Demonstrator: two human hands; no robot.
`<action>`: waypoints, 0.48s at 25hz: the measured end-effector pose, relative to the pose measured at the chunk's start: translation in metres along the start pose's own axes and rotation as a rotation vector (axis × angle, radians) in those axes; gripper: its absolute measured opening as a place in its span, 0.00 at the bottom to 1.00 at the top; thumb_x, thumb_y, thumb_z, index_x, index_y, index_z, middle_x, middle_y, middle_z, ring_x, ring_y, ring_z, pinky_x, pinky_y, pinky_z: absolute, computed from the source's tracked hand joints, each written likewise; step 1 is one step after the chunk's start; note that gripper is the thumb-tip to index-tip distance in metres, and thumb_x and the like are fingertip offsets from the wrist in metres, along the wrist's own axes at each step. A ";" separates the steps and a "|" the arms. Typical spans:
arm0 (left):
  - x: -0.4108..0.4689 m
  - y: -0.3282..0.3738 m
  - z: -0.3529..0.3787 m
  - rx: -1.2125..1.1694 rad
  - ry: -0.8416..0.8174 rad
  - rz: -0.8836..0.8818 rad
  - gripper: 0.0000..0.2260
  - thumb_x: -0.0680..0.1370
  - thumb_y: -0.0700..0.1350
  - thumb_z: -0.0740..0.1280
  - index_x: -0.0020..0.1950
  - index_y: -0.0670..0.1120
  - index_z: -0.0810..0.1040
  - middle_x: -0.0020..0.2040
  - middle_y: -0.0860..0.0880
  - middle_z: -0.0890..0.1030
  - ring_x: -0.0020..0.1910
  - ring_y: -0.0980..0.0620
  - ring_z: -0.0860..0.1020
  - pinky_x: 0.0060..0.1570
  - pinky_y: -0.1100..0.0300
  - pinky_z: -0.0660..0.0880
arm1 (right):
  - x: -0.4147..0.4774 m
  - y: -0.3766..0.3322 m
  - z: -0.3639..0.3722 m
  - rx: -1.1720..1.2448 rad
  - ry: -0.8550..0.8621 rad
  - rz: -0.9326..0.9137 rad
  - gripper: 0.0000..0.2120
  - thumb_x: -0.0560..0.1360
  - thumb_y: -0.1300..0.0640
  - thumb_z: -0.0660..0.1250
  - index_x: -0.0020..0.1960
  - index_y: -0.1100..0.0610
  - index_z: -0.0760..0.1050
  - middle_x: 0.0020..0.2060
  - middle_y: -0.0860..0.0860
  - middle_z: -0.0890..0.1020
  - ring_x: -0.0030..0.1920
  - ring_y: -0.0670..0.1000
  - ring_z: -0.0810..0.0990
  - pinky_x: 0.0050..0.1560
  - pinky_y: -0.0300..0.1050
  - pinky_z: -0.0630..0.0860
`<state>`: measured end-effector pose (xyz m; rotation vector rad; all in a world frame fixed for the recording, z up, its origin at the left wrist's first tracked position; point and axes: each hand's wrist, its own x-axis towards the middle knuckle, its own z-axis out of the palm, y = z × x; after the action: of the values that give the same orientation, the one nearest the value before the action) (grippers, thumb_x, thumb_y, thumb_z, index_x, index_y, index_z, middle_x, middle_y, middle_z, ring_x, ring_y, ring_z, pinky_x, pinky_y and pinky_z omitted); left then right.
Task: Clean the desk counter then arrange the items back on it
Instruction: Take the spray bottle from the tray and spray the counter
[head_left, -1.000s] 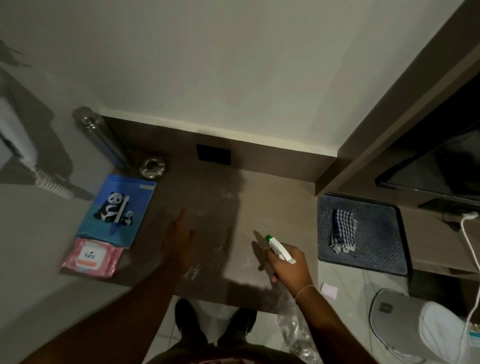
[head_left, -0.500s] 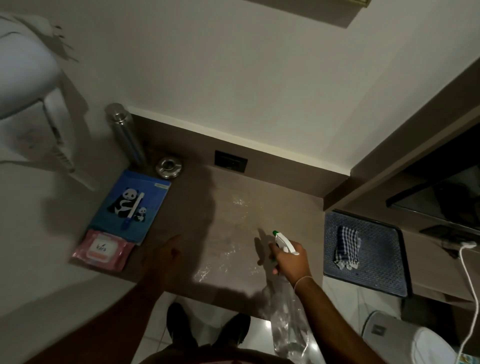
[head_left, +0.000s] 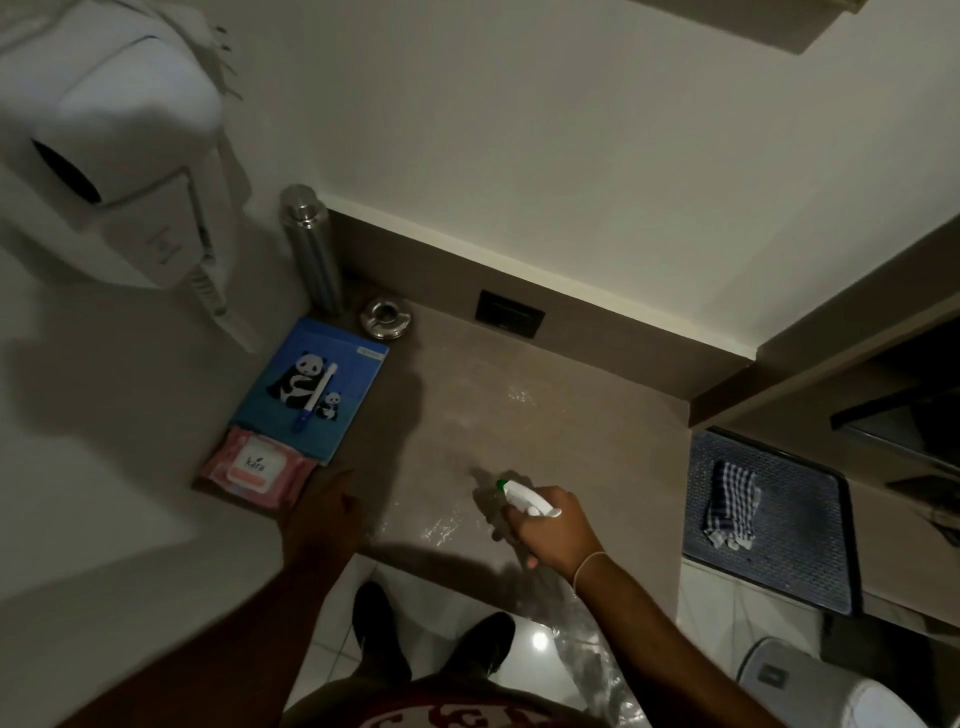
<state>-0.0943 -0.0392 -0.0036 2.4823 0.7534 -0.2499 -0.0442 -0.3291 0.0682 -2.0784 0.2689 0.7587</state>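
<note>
My right hand grips a spray bottle with a white trigger head and green nozzle, held over the brown desk counter, nozzle pointing left. The clear bottle body hangs down below my wrist. Wet patches shine on the counter near the front and in the middle. My left hand rests with its fingers apart at the counter's front edge, just right of a pink wipes pack. A blue panda notebook with a pen on it lies behind the wipes. A steel flask and a metal ashtray stand at the back left.
A white wall-mounted hair dryer juts out at the upper left. A black socket plate sits in the back panel. To the right, a checked cloth lies on a dark mat. A white bin stands on the tiled floor.
My head has tilted up, so the hair dryer has come into view. My left hand has drawn back toward the front edge by the wipes. The spray bottle stays in my right hand.
</note>
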 end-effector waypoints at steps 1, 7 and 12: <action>0.000 -0.003 -0.002 0.019 0.021 -0.017 0.18 0.80 0.43 0.64 0.71 0.49 0.76 0.67 0.44 0.79 0.68 0.41 0.75 0.69 0.42 0.69 | 0.000 -0.002 0.008 -0.053 -0.026 0.011 0.24 0.64 0.35 0.71 0.47 0.53 0.86 0.35 0.50 0.89 0.28 0.53 0.86 0.27 0.43 0.81; 0.007 -0.015 -0.004 -0.049 0.103 -0.172 0.08 0.81 0.45 0.62 0.54 0.48 0.81 0.49 0.42 0.83 0.54 0.41 0.80 0.62 0.45 0.69 | -0.005 0.002 0.032 -0.208 -0.144 -0.105 0.03 0.75 0.47 0.72 0.45 0.45 0.81 0.36 0.47 0.85 0.28 0.41 0.81 0.37 0.42 0.79; 0.009 -0.019 0.002 -0.057 0.172 -0.160 0.06 0.80 0.45 0.63 0.46 0.48 0.79 0.41 0.45 0.80 0.47 0.42 0.80 0.55 0.47 0.70 | -0.011 0.005 0.046 -0.320 -0.200 -0.128 0.05 0.74 0.48 0.71 0.41 0.48 0.82 0.35 0.49 0.84 0.30 0.47 0.84 0.31 0.41 0.80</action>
<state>-0.0979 -0.0226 -0.0166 2.4134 1.0182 -0.0711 -0.0745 -0.2961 0.0524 -2.2688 -0.1031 0.9724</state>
